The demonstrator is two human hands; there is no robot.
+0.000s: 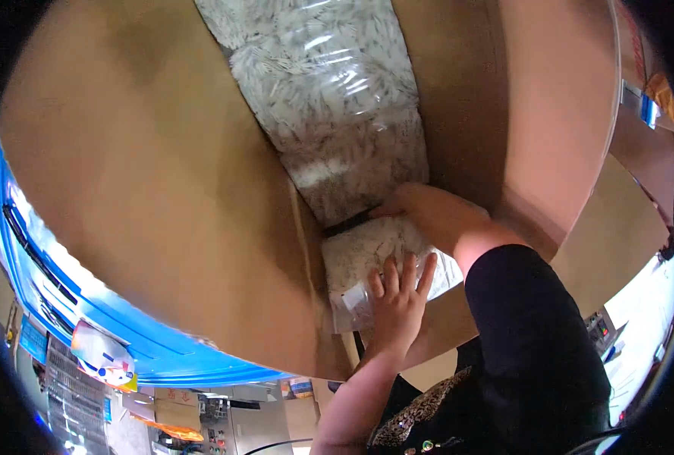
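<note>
Inside a big cardboard box (162, 205), packs of white, fluffy-looking material in clear plastic lie in a row. My left hand (399, 307) rests on the nearest pack (352, 262), fingers spread, beside a small white label (354, 297). My right hand (432, 216) reaches in from the right, at the far edge of that pack. Its fingertips go toward the dark gap (350, 221) between this pack and the long plastic-wrapped packs (337, 106) beyond. Most of the right fingers are hidden, so whether they grip the pack does not show.
Tall cardboard walls rise on both sides, the right flap (560, 114) lit pinkish. A blue plastic surface (177, 334) curves along the outside left. Farther off at lower left are a white packet (103, 355), a metal grille (71, 398) and an orange item (174, 432).
</note>
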